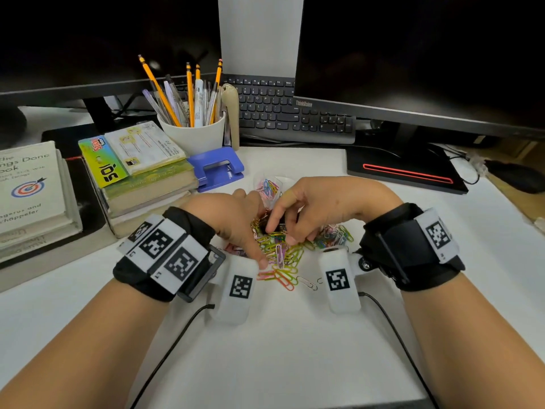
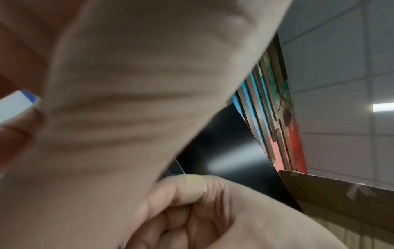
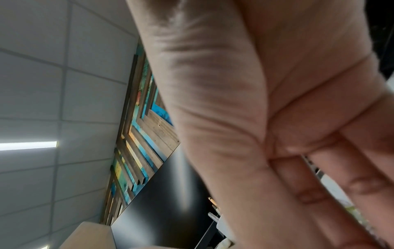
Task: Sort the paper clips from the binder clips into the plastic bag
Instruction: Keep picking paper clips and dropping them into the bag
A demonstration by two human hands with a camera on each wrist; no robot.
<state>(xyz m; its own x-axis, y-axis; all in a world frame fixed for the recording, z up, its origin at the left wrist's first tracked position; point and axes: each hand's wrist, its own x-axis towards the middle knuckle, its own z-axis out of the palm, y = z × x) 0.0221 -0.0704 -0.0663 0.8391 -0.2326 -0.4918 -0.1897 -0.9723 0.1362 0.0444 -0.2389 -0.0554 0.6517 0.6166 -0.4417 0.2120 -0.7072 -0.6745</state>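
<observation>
Some paper clips already sit in my plastic bag at twelve o'clock; most of the paper clips remain piled. My left hand and right hand meet there, grips unclear.

Pen cup, blue hole punch, keyboard, books.

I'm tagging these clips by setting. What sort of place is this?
Most likely an office desk: two dark monitors, one marked ThinkVision, a black keyboard, and a white cup of pencils and pens beside stacked books. Tiled ceiling panels also suggest an office.
</observation>
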